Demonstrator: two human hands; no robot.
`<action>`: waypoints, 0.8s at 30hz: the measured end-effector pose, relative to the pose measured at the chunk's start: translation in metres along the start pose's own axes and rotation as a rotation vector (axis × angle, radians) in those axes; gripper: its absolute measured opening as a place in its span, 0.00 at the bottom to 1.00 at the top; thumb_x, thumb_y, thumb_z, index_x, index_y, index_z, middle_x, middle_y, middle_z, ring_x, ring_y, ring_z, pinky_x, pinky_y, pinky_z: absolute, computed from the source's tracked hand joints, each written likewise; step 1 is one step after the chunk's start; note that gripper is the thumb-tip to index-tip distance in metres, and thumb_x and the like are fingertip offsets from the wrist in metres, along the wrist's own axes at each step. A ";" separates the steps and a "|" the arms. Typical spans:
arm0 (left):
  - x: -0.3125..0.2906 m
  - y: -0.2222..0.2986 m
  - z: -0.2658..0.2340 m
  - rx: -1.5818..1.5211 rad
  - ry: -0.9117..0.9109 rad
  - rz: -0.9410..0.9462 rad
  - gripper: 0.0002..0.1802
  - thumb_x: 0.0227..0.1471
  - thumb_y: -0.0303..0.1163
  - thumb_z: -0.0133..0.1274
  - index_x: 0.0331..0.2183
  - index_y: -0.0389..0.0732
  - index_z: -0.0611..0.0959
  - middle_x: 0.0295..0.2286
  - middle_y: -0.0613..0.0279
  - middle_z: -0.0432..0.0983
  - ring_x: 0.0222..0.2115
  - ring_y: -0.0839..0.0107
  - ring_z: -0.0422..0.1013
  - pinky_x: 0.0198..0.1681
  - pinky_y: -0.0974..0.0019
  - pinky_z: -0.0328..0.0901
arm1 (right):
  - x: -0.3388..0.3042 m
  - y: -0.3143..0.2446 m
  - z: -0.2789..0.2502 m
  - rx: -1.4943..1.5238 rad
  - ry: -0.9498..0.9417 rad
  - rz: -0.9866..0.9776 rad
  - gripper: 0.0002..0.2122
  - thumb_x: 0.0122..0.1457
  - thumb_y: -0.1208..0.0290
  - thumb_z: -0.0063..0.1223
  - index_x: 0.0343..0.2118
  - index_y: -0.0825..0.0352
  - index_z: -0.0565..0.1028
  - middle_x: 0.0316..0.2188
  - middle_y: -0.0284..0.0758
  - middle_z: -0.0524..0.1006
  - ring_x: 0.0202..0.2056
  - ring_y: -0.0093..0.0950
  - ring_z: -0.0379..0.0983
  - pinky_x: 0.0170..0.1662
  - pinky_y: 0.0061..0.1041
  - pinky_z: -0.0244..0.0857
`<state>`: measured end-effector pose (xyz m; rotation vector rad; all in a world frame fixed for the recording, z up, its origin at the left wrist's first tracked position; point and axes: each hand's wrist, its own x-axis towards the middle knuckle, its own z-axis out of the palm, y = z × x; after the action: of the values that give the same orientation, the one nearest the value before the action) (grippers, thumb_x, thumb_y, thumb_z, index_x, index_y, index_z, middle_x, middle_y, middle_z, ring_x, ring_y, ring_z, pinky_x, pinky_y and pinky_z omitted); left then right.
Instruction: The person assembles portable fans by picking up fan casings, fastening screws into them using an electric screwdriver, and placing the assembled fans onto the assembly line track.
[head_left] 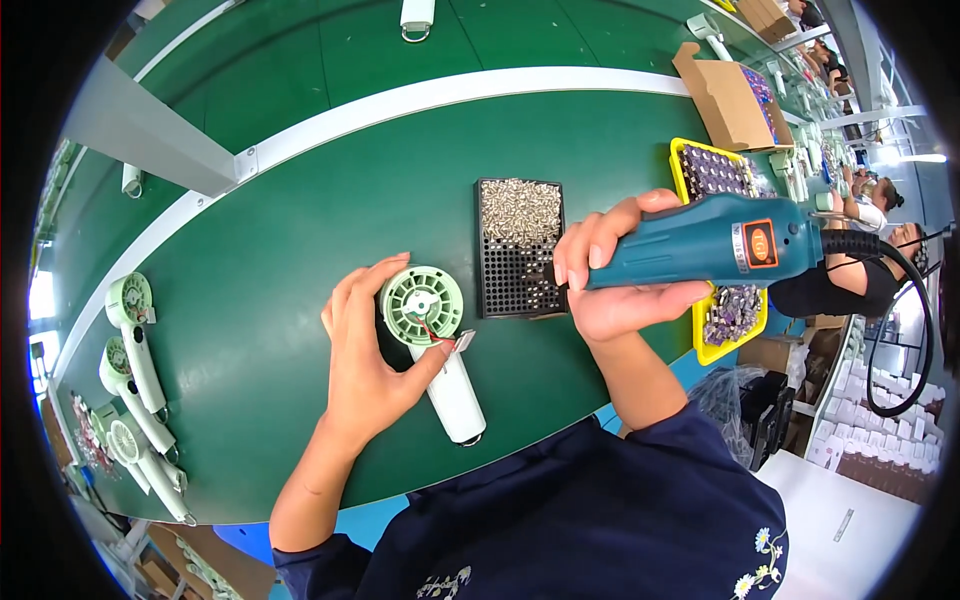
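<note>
My left hand (372,360) is wrapped round the head of a handheld fan (455,400), which lies on the green table with its pale green open housing facing up. Red and dark wires cross the housing near my thumb, beside a small silver-white part (464,341). In my right hand (620,275) is a teal electric screwdriver (700,242), held level with its black cable trailing off to the right. Its tip end is hidden by my fingers and lies close to a black tray of small metal screws (521,212).
Several handheld fans (130,370) lie along the left side of the table. At the right stand yellow trays (703,345) of small metal and purple parts, with an open cardboard box (712,95) beyond. A grey post (150,120) rises at the far left. People sit farther right.
</note>
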<state>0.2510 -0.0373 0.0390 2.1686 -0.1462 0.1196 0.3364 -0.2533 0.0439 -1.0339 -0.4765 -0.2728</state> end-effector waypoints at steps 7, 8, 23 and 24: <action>0.000 0.003 0.000 0.077 -0.020 0.040 0.42 0.32 0.31 0.66 0.52 0.40 0.69 0.51 0.58 0.69 0.51 0.58 0.63 0.56 0.55 0.47 | 0.000 -0.002 0.006 0.004 0.008 0.045 0.41 0.46 0.23 0.40 0.45 0.62 0.63 0.19 0.31 0.67 0.11 0.23 0.62 0.12 0.23 0.59; -0.001 0.004 0.000 0.096 -0.035 0.056 0.42 0.32 0.33 0.66 0.52 0.40 0.69 0.51 0.58 0.70 0.51 0.58 0.63 0.56 0.54 0.47 | 0.001 -0.001 0.006 0.005 0.007 0.046 0.41 0.46 0.23 0.40 0.45 0.62 0.63 0.19 0.31 0.67 0.11 0.23 0.62 0.12 0.23 0.59; -0.005 0.001 0.006 0.084 0.030 0.112 0.41 0.35 0.38 0.68 0.52 0.41 0.70 0.47 0.58 0.71 0.50 0.58 0.65 0.55 0.53 0.50 | 0.026 -0.034 0.046 0.178 -0.372 -0.096 0.42 0.47 0.25 0.42 0.56 0.55 0.60 0.24 0.31 0.68 0.16 0.26 0.65 0.18 0.27 0.62; -0.004 0.001 0.006 0.079 0.023 0.117 0.41 0.35 0.37 0.68 0.52 0.41 0.70 0.46 0.58 0.71 0.50 0.58 0.65 0.55 0.53 0.50 | 0.029 -0.036 0.052 0.179 -0.373 -0.095 0.42 0.47 0.25 0.42 0.56 0.55 0.60 0.24 0.31 0.68 0.16 0.26 0.65 0.18 0.27 0.62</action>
<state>0.2466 -0.0426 0.0358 2.2359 -0.2594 0.2210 0.3326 -0.2253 0.1072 -0.8889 -0.8731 -0.1174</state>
